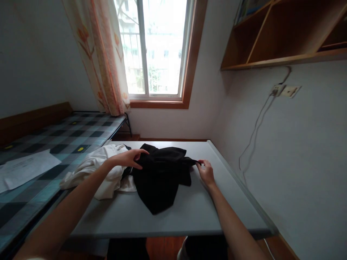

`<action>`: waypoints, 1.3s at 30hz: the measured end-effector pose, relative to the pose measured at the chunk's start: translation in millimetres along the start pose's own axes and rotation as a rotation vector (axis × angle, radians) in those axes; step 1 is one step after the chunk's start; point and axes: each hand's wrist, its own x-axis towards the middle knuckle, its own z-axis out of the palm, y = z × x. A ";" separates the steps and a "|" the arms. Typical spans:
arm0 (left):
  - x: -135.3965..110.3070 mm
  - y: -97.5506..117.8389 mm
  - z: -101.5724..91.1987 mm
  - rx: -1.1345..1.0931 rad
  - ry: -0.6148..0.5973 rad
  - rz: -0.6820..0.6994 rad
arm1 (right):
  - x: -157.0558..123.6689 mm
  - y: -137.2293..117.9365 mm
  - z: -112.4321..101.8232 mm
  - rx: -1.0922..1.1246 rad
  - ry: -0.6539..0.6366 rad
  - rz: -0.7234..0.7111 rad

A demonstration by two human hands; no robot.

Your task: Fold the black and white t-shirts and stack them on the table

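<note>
A crumpled black garment (158,177) lies on the white table, with a pointed fold hanging toward the near edge. My right hand (206,172) pinches a thin, drawn-out end of it at the right. At its upper left side is my left hand (131,158), thumb and fingers apart in a curve against the black cloth. Beneath my left wrist, a heap of white clothing (104,184) rests on the table's left side, with some dark fabric showing beside it. The kind of black garment cannot be made out.
The white table (195,216) reaches toward the window (162,54). A bed with a checked mattress (89,126) stands at the left, bearing a paper sheet (29,168). Wooden shelves (271,39) hang at upper right, above a wall socket (278,89) with a dangling cord (252,135).
</note>
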 end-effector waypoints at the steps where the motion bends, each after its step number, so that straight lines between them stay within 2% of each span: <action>1: -6.7 -2.1 1.1 -0.001 -0.067 -0.071 | 1.6 -5.1 1.4 0.082 0.017 -0.005; 3: -14.0 0.9 7.9 0.049 -0.132 -0.201 | 5.2 -18.0 5.6 0.209 0.026 0.011; 5: -12.8 12.9 19.4 0.221 -0.056 -0.255 | 8.6 -34.3 10.6 0.311 0.030 0.020; 8: 0.9 38.4 41.2 0.525 0.123 -0.166 | 10.8 -60.6 14.0 0.452 0.088 -0.015; 10: 14.0 52.9 55.5 0.616 0.170 -0.058 | 8.9 -74.0 10.7 0.493 0.124 -0.058; 12: 27.6 61.6 68.0 0.634 0.181 -0.017 | 3.7 -79.7 2.6 0.493 0.126 -0.082; 16: 49.7 63.0 81.4 0.583 0.119 -0.154 | -16.3 -66.3 -21.7 0.414 0.057 -0.068; 18: 54.1 58.3 76.6 0.559 0.160 -0.236 | -29.8 -53.2 -34.9 0.294 -0.011 -0.060; 20: 50.6 50.9 60.7 0.549 0.295 -0.338 | -44.4 -41.5 -47.1 0.161 -0.113 -0.060; 22: 37.4 40.7 36.0 0.550 0.470 -0.451 | -58.8 -33.5 -57.1 0.066 -0.228 -0.079; 26: -14.6 14.2 -14.4 0.595 0.771 -0.584 | -82.5 -30.6 -68.8 0.003 -0.416 -0.131; 29: -60.0 -4.1 -30.3 0.649 0.905 -0.556 | -92.3 -35.2 -72.4 0.013 -0.532 -0.167; 32: -92.2 -13.5 -25.4 0.709 0.887 -0.505 | -93.3 -39.7 -72.6 0.027 -0.580 -0.234; 35: -101.1 -10.5 -10.5 0.799 0.783 -0.398 | -84.1 -44.6 -68.2 0.031 -0.512 -0.257; 37: -94.0 -1.0 1.4 0.775 0.625 -0.248 | -71.7 -52.9 -62.4 0.071 -0.420 -0.240; 39: -79.3 12.7 13.6 0.668 0.411 -0.064 | -54.0 -68.0 -55.4 0.152 -0.282 -0.189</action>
